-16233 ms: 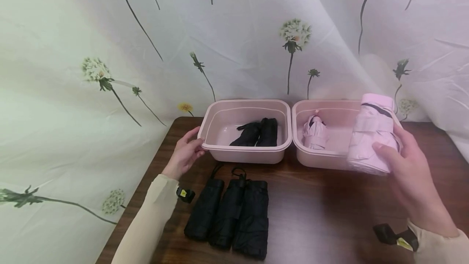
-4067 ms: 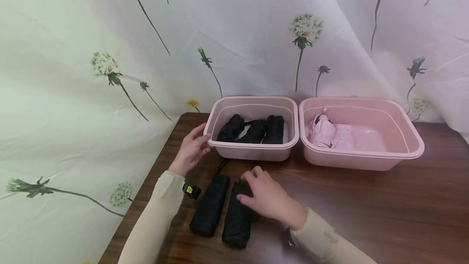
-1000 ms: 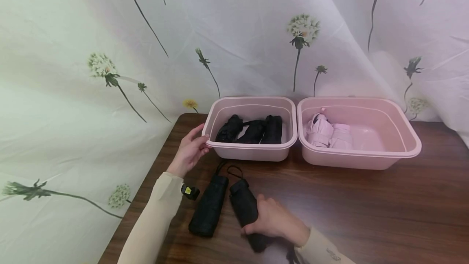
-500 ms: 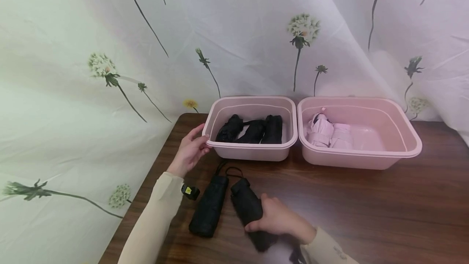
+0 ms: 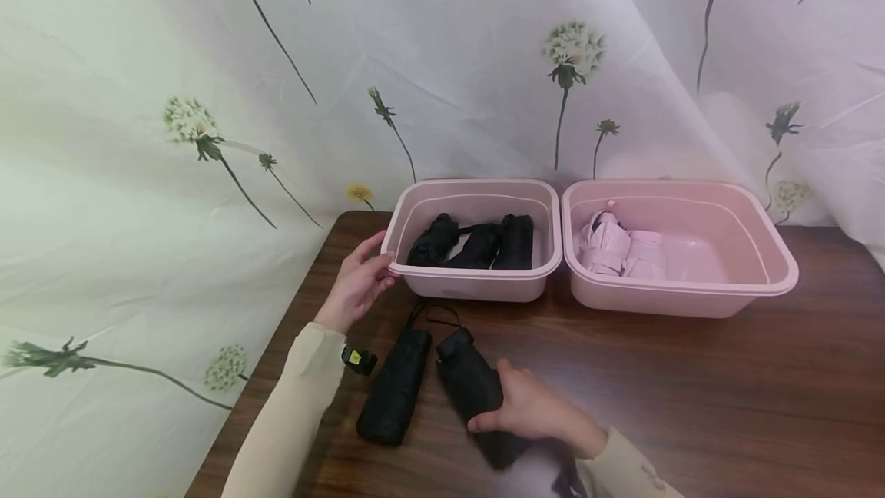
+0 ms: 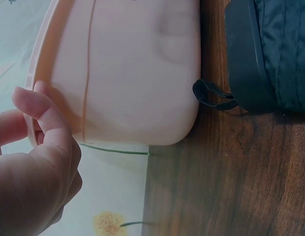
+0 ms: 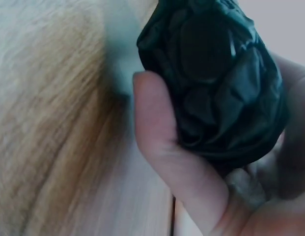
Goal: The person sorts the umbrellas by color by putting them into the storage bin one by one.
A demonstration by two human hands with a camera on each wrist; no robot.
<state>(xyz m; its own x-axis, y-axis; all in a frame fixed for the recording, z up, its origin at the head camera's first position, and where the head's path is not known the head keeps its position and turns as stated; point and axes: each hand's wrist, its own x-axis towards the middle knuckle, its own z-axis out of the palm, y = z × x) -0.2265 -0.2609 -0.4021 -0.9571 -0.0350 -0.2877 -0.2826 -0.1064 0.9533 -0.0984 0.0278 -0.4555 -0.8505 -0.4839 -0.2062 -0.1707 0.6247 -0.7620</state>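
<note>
My right hand (image 5: 528, 406) grips a folded black umbrella (image 5: 466, 379) around its middle, low over the table. Its strap end points away from me, toward the bins; the right wrist view shows its gathered end (image 7: 211, 93) and my thumb along its side. A second black umbrella (image 5: 394, 390) lies to the left, loop strap toward the bins. My left hand (image 5: 356, 287) pinches the near left rim corner of the left pink bin (image 5: 477, 287). Inside are 3 black umbrellas (image 5: 515, 244). Two pale pink umbrellas (image 5: 604, 248) lie in the right pink bin (image 5: 684, 303), at its left side.
Both bins stand side by side at the back of the dark wooden table (image 5: 677, 398). Behind them hangs a white curtain (image 5: 470, 83) printed with dandelions. The table's left edge runs beneath my left forearm (image 5: 290, 398).
Since the oldest frame, the pink umbrella has gone into the right bin and one more black umbrella into the left. Lately my right hand took a black umbrella, tilting and shifting it rightward.
</note>
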